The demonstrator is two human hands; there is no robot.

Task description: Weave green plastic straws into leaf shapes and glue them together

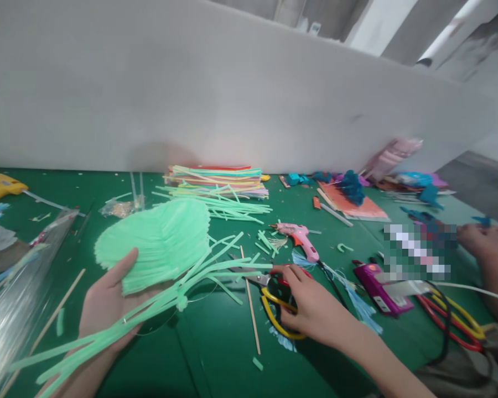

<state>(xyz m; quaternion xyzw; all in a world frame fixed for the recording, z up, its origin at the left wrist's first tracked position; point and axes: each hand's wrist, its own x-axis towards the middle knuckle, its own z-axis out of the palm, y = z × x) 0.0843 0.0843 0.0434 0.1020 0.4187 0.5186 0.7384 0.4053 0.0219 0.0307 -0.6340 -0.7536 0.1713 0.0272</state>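
My left hand (103, 296) holds a flat, leaf-shaped piece of light green pipe cleaners (157, 240), with the thumb pressed on its face. Across that hand and wrist runs a loose bunch of green pipe cleaners (149, 304), tied or knotted near its middle, with its ends fanning to the right. At the middle right, my right hand (305, 298) has its fingers closed on the handles of scissors (269, 301) with yellow and red grips. The scissor blades point left and partly pass under the green strands.
A pink glue gun (296, 236) lies behind my right hand. Pipe cleaner bundles (216, 182) lie at the back by the white partition (232, 94). A wooden stick (252, 315), a yellow glue gun (2, 188) and a magenta power strip (375, 287) surround the work. Another person's hand (485, 243) is at right.
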